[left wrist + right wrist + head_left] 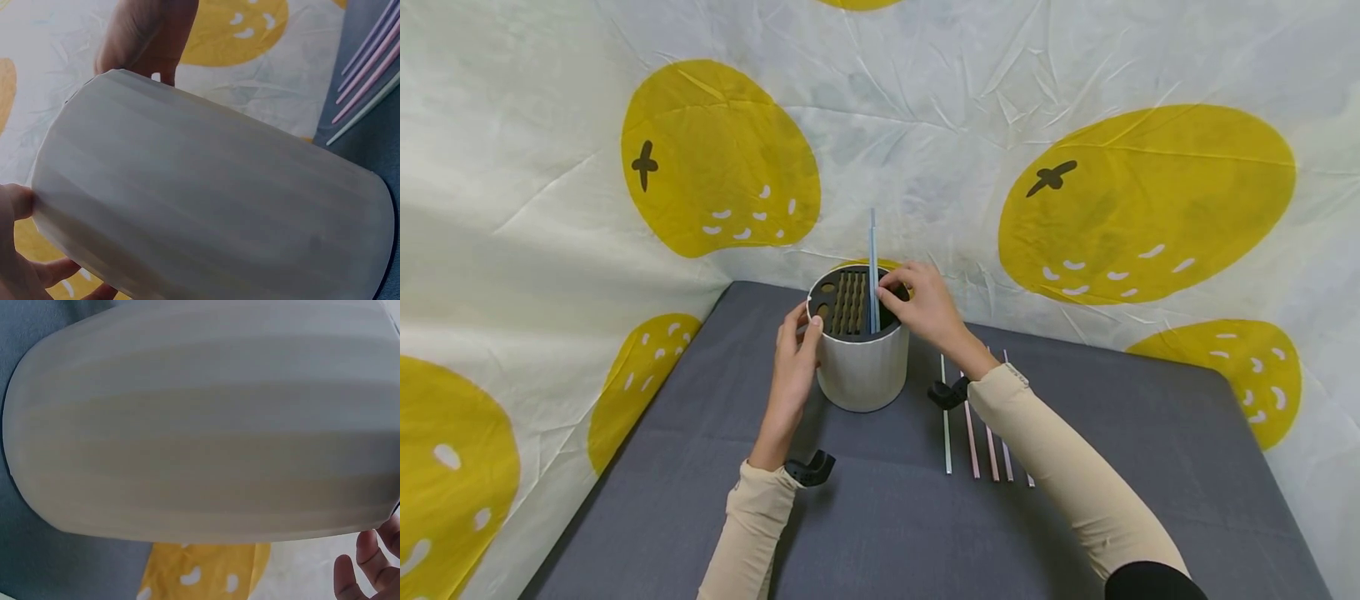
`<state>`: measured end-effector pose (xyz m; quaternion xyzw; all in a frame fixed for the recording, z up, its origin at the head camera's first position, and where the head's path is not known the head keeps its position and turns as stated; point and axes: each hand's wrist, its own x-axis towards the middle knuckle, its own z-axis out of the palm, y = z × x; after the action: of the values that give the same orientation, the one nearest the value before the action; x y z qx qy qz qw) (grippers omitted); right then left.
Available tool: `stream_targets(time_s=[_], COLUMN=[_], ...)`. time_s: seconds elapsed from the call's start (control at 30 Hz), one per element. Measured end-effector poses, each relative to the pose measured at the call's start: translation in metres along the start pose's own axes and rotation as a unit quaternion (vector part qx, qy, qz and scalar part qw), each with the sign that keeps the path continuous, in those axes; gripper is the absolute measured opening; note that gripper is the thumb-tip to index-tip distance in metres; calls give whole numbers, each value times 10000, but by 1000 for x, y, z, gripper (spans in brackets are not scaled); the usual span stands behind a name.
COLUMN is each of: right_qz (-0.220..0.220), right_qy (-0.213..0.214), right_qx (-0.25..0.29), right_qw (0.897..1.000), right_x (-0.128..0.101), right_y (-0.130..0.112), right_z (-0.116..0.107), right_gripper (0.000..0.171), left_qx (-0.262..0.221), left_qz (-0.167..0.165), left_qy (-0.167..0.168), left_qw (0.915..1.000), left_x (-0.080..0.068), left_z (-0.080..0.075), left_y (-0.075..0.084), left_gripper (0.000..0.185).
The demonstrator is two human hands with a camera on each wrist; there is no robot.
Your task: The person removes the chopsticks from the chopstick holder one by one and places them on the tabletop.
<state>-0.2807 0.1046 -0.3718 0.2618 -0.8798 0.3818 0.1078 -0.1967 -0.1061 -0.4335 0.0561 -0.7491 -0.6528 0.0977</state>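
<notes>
A white, ribbed, round utensil holder stands upright on the table, with a black slotted top. My left hand holds its left side near the rim, thumb toward the front. Thin blue chopsticks stand upright in the top, right of its wavy slots. Beside them my right hand pinches one with thumb and forefinger, over the rim's right side. The holder's pale wall fills much of the left wrist view. In the right wrist view the holder hides the chopsticks, and only fingertips show at the lower right.
Several chopsticks in pale green, pink and purple lie side by side right of the holder, partly under my right forearm. A grey cloth covers the table. Behind it hangs a white curtain with yellow fruit prints.
</notes>
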Motion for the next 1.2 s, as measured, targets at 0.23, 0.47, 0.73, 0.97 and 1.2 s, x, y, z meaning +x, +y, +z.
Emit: stream_targets(time_s=[0.23, 0.47, 0.73, 0.97, 1.2], right_qz=[288, 603, 429, 278, 610], right_qy=[105, 364, 977, 1397, 1648], right_qx=[516, 1222, 2324, 3686, 5109], right_qw=[9982, 9900, 9668, 9186, 8415], right_x=[-3, -9, -12, -13, -17], right_y=[-2, -7, -20, -21, -13], right_z=[-1, -7, -26, -45, -73], right_gripper=[17, 22, 24, 15, 19], left_qx=[-32, -59, -44, -112, -149], left_qz=[2, 52, 71, 8, -200], left_qy=[-26, 3, -50, -92, -157], left_qw=[10000, 10000, 10000, 9999, 9996], left_x=[-2, -3, -2, -3, 0], left_z=[-2, -3, -3, -4, -2], left_y=[2, 0, 0, -1, 0], left_gripper=[60, 60, 60, 57, 56])
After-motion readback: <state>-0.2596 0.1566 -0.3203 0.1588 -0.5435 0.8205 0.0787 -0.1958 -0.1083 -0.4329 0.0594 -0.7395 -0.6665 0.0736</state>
